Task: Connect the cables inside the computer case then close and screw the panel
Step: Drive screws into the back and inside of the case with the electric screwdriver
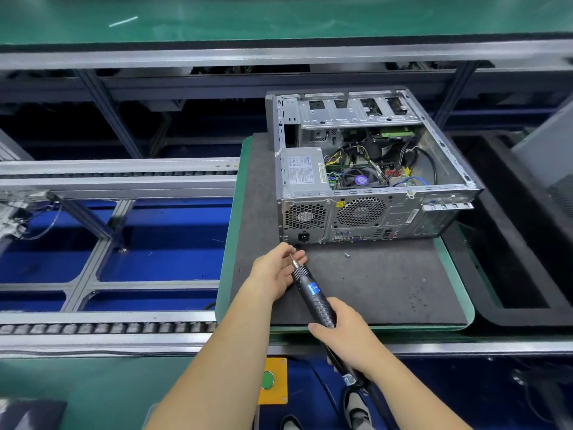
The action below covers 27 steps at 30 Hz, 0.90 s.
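An open computer case [366, 209] lies on its side on a dark mat, with the side panel off and cables [356, 156], a fan and a power supply showing inside. My right hand [344, 333] grips a black electric screwdriver [311, 290] by its handle. The bit points up-left toward the case's lower rear corner. My left hand [276, 271] pinches the bit's tip with its fingertips; I cannot tell whether a screw is there. A loose screw [347, 255] lies on the mat in front of the case.
The dark mat sits on a green pallet [231, 243] on a roller conveyor [108, 328]. A black foam tray [511, 243] lies to the right, with a grey case part [548, 156] behind it. A yellow box with a green button [271, 381] is below the bench edge.
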Available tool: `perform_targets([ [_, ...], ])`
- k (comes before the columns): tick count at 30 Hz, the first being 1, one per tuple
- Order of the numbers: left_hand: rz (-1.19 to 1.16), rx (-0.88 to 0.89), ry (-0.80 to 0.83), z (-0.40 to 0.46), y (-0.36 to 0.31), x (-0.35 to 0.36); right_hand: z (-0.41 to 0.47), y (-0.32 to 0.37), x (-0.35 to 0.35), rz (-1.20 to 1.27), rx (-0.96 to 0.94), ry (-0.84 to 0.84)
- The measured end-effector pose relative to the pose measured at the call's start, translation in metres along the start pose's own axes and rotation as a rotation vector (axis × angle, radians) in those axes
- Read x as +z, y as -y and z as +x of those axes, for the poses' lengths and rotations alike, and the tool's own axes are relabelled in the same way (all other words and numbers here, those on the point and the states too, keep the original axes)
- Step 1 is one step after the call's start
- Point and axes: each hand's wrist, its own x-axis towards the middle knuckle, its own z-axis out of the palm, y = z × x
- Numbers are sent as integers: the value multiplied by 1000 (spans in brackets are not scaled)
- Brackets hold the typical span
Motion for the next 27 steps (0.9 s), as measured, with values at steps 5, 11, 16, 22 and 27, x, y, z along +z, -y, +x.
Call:
perform_targets([
  [5, -87, -6, 72, 0, 8, -1, 3, 5, 10, 104, 65, 7],
  [11, -173, -31, 71, -1, 3, 3, 18, 20, 18, -22, 82, -9],
  [16, -88, -17, 92, -3, 3, 4, 20, 19, 28, -56, 71, -80],
  [22, -53, -50, 90, -3, -2, 6, 21, 21, 29, -60, 92, -84],
  [27, -44, -46, 102, -4, -1, 4, 21, 22, 36, -16, 107, -98],
])
